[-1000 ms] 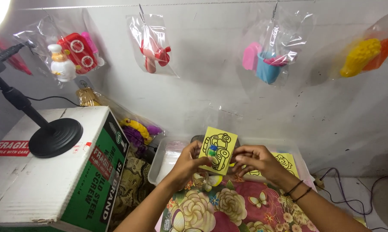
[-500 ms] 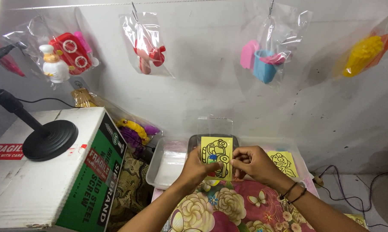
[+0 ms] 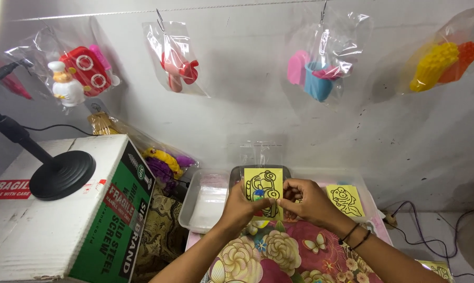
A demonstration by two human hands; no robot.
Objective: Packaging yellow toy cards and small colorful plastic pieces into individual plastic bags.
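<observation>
A small yellow card (image 3: pixel 263 188) with a black outline drawing and a few coloured patches is held upright in front of me. My left hand (image 3: pixel 240 208) grips its lower left edge. My right hand (image 3: pixel 306 202) pinches its right side, with dark bracelets on that wrist. Both hands hover over a floral cloth (image 3: pixel 279 251). A second yellow card (image 3: pixel 345 200) with a cartoon outline lies flat to the right. Behind the held card stands a dark tray (image 3: pixel 237 175).
A clear plastic tray (image 3: pixel 205 204) sits left of the hands. A large cardboard box (image 3: pixel 64 209) at left carries a black round lamp base (image 3: pixel 62 174). Bagged toys (image 3: pixel 315 68) hang along a string on the wall. Cables (image 3: pixel 431 220) lie at right.
The yellow card has been turned from tilted to upright and brought slightly lower and closer. Both hands stay on it.
</observation>
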